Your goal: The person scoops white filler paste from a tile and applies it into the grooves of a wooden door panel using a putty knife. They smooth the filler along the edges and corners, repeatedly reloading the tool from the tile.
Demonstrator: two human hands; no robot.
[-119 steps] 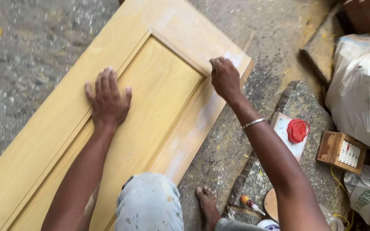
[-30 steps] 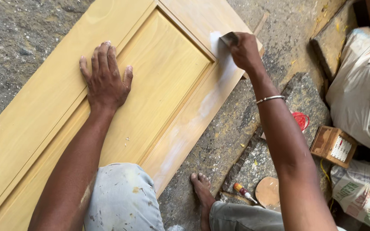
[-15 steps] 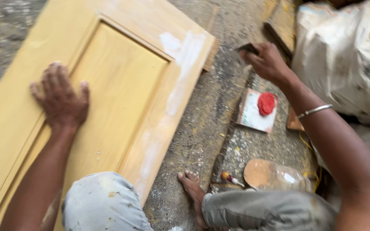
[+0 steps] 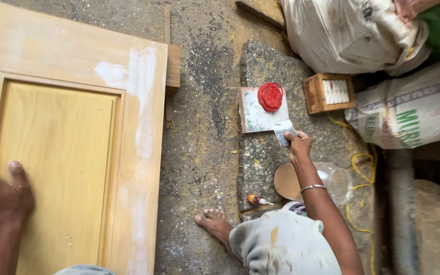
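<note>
Concrete floor: right hand (image 4: 299,145) presses scraper (image 4: 283,133) onto board (image 4: 257,116) (red-lidded).

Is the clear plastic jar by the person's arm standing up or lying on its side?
Lying on its side. The clear plastic jar rests along the stone slab, its round brown lid facing sideways, beside the right hand.

The door panel (image 4: 62,153) was pale honey-yellow with white filler smears streaking its right rail, while beside it on the grey speckled stone slab (image 4: 266,66) sat a white square board (image 4: 258,114) bearing a bright red lump (image 4: 270,96), a grey-bladed putty knife (image 4: 283,131) touching its corner.
</note>
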